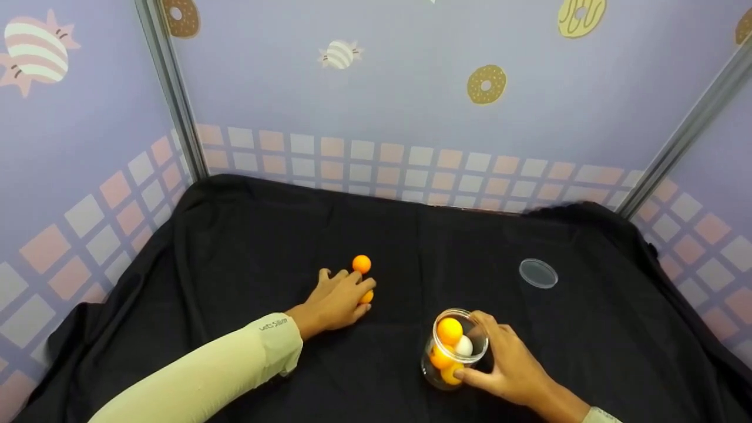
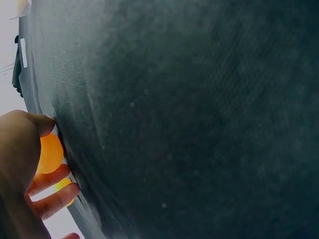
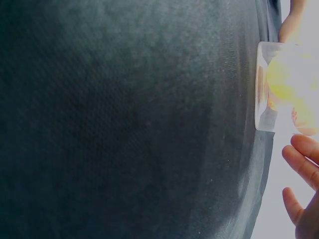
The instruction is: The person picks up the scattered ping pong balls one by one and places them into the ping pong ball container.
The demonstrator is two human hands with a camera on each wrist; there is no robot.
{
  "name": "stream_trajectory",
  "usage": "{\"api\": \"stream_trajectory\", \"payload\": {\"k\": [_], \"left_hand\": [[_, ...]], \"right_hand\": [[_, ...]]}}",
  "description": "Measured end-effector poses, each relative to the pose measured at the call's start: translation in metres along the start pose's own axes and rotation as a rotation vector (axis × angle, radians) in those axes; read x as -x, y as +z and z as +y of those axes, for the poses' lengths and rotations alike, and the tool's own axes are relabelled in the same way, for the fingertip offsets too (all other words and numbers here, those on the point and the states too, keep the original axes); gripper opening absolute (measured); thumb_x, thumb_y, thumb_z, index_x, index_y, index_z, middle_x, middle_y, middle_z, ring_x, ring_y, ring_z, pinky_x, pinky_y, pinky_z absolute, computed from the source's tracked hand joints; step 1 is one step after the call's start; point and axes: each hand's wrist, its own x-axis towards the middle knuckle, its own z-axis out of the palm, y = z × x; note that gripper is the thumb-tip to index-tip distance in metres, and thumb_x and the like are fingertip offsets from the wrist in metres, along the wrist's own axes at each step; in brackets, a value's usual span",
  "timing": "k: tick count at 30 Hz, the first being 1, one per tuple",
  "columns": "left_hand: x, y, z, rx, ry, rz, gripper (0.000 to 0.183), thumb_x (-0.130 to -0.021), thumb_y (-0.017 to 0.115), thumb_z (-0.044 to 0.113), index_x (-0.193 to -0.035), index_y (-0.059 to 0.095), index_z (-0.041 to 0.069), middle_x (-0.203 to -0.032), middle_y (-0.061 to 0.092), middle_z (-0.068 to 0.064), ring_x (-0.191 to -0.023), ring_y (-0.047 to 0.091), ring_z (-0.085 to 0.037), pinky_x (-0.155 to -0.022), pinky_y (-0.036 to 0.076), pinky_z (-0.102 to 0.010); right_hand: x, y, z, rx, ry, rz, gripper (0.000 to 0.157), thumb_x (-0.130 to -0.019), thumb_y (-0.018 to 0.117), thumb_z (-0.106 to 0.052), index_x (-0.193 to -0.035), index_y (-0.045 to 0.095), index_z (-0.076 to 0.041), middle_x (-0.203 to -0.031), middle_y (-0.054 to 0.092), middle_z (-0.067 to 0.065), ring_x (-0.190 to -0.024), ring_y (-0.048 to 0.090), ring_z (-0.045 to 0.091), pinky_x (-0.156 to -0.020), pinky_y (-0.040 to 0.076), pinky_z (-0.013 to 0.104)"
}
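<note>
My left hand [image 1: 336,301] reaches down to the cloth and pinches an orange ping-pong ball [image 1: 368,296] between thumb and fingers. In the left wrist view that ball [image 2: 51,155] shows between the thumb and the nearest finger. Just beyond the fingertips lies a second orange ball [image 1: 361,264]. On the right, a clear plastic jar [image 1: 428,369] stands uncapped, tilted a little in the head view. Several orange balls [image 1: 450,331] and a white ball [image 1: 463,346] are inside it. My right hand [image 1: 517,365] grips the jar from its right side, thumb in front and fingers near the rim.
A clear round lid [image 1: 538,274] lies flat on the black cloth [image 1: 264,235], back and right of the jar. Patterned purple wall panels [image 1: 405,100] close off the back and both sides. Folds run along the cloth's left edge.
</note>
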Motion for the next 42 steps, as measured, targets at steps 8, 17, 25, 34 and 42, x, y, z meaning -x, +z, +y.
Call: {"api": "stream_trajectory", "payload": {"k": [8, 17, 25, 34, 42], "left_hand": [[0.001, 0.000, 0.001, -0.050, 0.018, 0.020, 0.037, -0.098, 0.064, 0.043, -0.130, 0.061, 0.024, -0.116, 0.064, -0.004, -0.098, 0.062, -0.029, -0.087, 0.042, -0.059], [0.001, 0.001, 0.004, -0.030, 0.036, 0.050, 0.033, -0.098, 0.065, 0.041, -0.126, 0.062, 0.024, -0.114, 0.065, -0.005, -0.097, 0.063, -0.030, -0.087, 0.043, -0.060], [0.002, -0.002, 0.016, -0.019, 0.048, 0.040, 0.032, -0.099, 0.064, 0.041, -0.126, 0.062, 0.024, -0.113, 0.066, -0.004, -0.100, 0.064, -0.030, -0.090, 0.044, -0.061], [0.003, -0.008, 0.045, -0.018, 0.147, 0.050, 0.036, -0.098, 0.063, 0.042, -0.130, 0.061, 0.025, -0.112, 0.065, -0.001, -0.098, 0.064, -0.025, -0.092, 0.044, -0.059], [-0.005, -0.034, 0.070, 0.026, 0.183, 0.077, 0.039, -0.099, 0.061, 0.044, -0.135, 0.059, 0.027, -0.112, 0.064, 0.001, -0.100, 0.063, -0.022, -0.096, 0.044, -0.059]], "right_hand": [[0.000, -0.001, -0.001, -0.003, 0.017, -0.008, 0.089, -0.070, 0.087, -0.055, -0.142, 0.050, -0.018, -0.106, 0.063, -0.024, -0.094, 0.061, 0.001, -0.086, 0.049, 0.038], [0.000, -0.001, -0.001, 0.000, 0.012, -0.004, 0.088, -0.070, 0.088, -0.054, -0.141, 0.050, -0.017, -0.105, 0.064, -0.023, -0.094, 0.061, 0.002, -0.085, 0.049, 0.038], [0.000, -0.001, 0.000, -0.002, 0.011, -0.007, 0.089, -0.070, 0.088, -0.054, -0.141, 0.050, -0.016, -0.105, 0.064, -0.022, -0.094, 0.061, 0.002, -0.087, 0.050, 0.038], [0.000, 0.000, 0.000, -0.008, 0.013, -0.006, 0.090, -0.070, 0.088, -0.054, -0.141, 0.051, -0.014, -0.106, 0.065, -0.022, -0.095, 0.062, 0.002, -0.087, 0.049, 0.038], [0.000, -0.002, 0.000, -0.014, 0.013, -0.010, 0.091, -0.070, 0.088, -0.054, -0.142, 0.050, -0.016, -0.108, 0.065, -0.022, -0.097, 0.061, 0.002, -0.087, 0.050, 0.037]]}}
